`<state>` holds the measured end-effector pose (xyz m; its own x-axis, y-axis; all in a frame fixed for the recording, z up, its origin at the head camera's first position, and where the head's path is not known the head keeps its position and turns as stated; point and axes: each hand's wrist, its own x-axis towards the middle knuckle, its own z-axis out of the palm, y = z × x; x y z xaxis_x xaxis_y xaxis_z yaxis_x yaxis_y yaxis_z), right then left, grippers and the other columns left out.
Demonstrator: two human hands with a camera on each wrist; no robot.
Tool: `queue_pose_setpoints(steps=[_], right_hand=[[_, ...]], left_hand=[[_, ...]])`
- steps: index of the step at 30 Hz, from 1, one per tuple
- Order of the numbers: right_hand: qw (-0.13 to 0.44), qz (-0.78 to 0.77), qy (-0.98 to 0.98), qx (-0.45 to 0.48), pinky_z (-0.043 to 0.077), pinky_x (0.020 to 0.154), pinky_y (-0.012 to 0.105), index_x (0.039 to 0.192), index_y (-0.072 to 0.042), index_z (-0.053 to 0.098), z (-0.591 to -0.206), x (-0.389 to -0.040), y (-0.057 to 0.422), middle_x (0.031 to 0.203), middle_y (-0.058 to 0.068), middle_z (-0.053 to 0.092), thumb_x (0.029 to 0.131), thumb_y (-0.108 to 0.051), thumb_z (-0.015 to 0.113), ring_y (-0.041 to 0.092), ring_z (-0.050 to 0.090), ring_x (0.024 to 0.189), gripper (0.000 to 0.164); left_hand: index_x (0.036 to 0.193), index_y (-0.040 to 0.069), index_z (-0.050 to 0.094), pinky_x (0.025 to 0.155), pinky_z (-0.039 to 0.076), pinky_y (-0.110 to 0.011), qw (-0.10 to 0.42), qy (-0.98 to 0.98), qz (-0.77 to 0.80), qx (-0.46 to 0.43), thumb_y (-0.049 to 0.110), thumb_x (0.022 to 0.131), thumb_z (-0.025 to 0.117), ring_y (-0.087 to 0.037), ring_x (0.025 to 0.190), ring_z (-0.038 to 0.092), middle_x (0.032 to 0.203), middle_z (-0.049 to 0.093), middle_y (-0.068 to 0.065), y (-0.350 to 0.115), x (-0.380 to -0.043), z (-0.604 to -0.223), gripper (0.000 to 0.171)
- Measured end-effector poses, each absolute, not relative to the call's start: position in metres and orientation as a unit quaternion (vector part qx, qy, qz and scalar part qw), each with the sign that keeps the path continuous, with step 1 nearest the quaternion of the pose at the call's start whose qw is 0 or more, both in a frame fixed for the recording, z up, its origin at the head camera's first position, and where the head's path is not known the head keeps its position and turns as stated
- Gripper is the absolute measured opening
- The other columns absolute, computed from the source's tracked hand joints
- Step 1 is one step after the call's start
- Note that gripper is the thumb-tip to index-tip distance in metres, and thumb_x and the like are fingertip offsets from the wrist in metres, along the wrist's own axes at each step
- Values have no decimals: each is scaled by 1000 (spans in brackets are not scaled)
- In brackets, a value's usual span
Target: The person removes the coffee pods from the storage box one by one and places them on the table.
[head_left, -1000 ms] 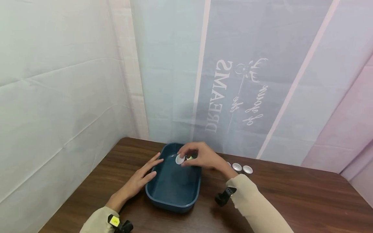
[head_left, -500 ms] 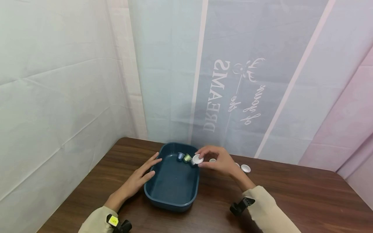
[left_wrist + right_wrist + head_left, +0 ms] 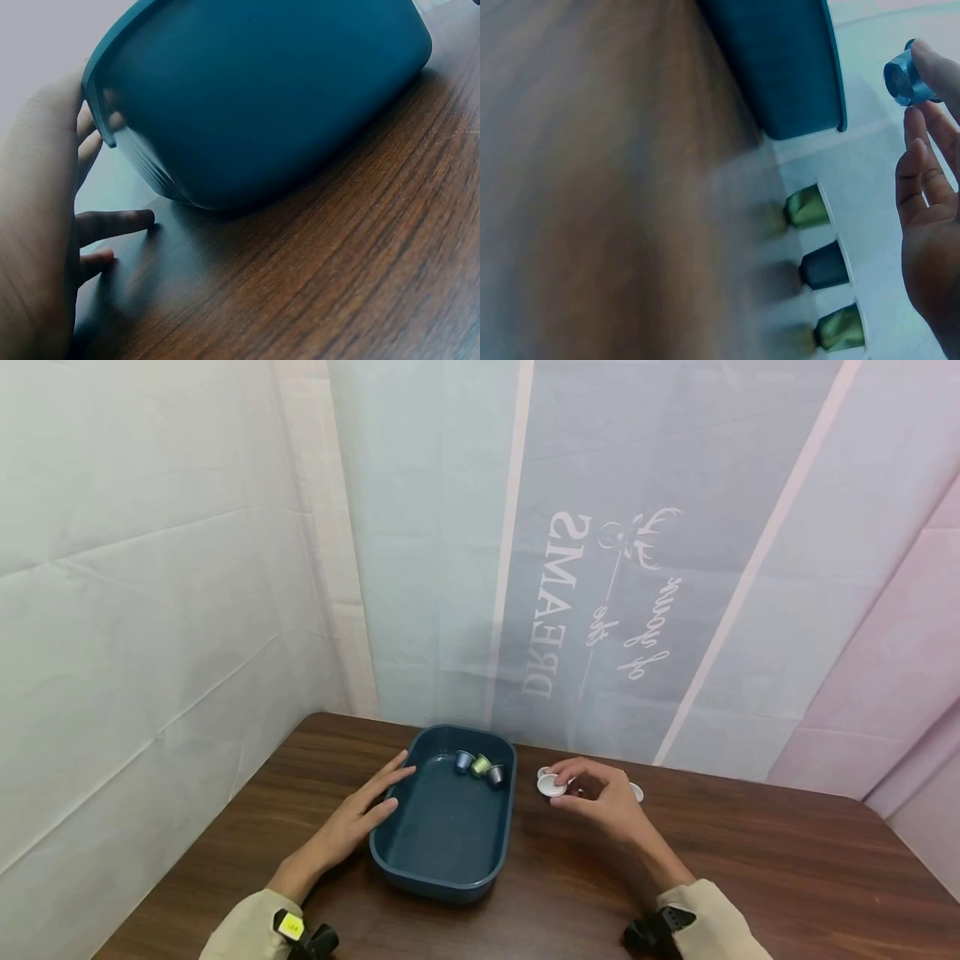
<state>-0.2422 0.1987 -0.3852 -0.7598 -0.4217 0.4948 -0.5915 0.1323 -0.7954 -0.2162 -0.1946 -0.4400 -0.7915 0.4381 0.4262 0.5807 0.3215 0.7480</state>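
We're right in at the right grip [image 3: 609, 797], and it's pinching a blue capsule [image 3: 904, 79] between thumb and fingertips, white lid uppermost, narrow end down. We'd guess the hold sits up by the lid because the wider end gives fingertips a good edge. The capsule is raised clear of the table [image 3: 787, 868], so nothing snags.

Below this grip, look, three more stand in a row: a green capsule [image 3: 808, 207], a dark capsule [image 3: 825, 266] and a second green capsule [image 3: 841, 330]. All have their lids up, probably because that leaves the rims easy to pinch. From the head view the hand hides part of that line.

Left of the right grip, near the pinched capsule but apart from it, sits the blue bin [image 3: 442, 835]. At its far end we count three, close together: another blue capsule [image 3: 463, 762], a light green capsule [image 3: 481, 766] and a grey capsule [image 3: 497, 775].

Across the bin, the left grip [image 3: 349, 825] closes on nothing; its fingers stretch out and rest at the rim, presumably to steady the bin. Farthest out, beyond both grips, hangs a printed cloth [image 3: 435, 568].
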Motion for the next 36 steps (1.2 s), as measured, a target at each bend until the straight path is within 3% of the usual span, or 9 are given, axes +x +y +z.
queue_pose_setpoints(steps=[9,15,23,28,36], right_hand=[[84,548,-764,330,53,72,32,91,-10,66,-412,-250,217,112,10,65,77,-1,79,20,63,93,21],[86,519,-779,341,53,72,41,90,-8,67,-413,-240,217,109,13,66,77,-2,79,19,61,102,18],[82,517,-781,341,52,67,29,90,-10,67,-429,-248,219,110,10,66,78,-3,79,16,62,92,19],[95,498,-791,343,51,64,26,90,-15,67,-443,-256,222,109,6,67,78,-5,79,14,63,86,20],[113,481,-790,362,51,59,27,86,-4,68,-425,-243,212,103,14,68,74,1,80,23,63,73,18]], left_hand=[[148,13,36,101,22,-67,75,-811,-485,-317,5,100,44,-33,142,17,159,15,-5,-196,-218,-442,50],[148,14,36,100,24,-67,76,-819,-473,-316,5,100,44,-34,142,18,158,15,-9,-194,-215,-438,49],[146,8,38,99,21,-70,74,-808,-493,-315,-2,98,43,-40,140,18,156,17,-18,-187,-202,-419,49],[148,13,37,100,22,-68,79,-816,-480,-312,1,99,43,-35,142,17,158,16,-11,-191,-211,-433,50],[148,11,36,100,23,-67,74,-812,-486,-313,4,100,44,-32,142,17,158,15,-5,-195,-216,-442,49]])
